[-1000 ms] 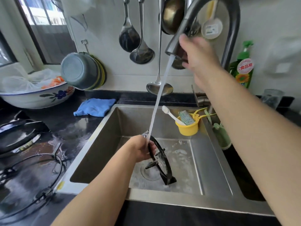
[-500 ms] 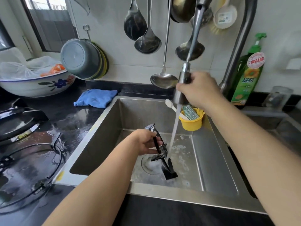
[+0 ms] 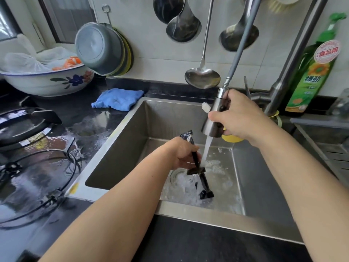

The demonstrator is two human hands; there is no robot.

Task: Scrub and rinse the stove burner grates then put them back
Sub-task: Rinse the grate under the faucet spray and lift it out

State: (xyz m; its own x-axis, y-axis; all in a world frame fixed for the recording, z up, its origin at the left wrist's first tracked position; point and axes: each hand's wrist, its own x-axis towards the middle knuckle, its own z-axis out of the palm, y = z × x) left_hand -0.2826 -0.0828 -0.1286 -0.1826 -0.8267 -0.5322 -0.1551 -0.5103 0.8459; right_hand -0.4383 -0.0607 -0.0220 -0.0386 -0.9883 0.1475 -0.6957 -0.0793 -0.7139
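A black burner grate stands on edge in the steel sink, its lower foot on the foamy bottom near the drain. My left hand is closed around its upper rim. My right hand grips the pull-out faucet spray head, drawn down on its hose to just above the grate. Water streams from the head onto the grate beside my left fingers. A second black grate rests on the wet stove top at far left.
Wire pot-support rings lie on the wet black cooktop at left. A blue cloth sits by the sink's back left corner. Ladles hang on the wall. A yellow cup hangs inside the sink, dish soap bottle at right.
My right hand has pulled the spray head off the faucet neck and down close over the grate. My left hand kept the grate upright in the sink.
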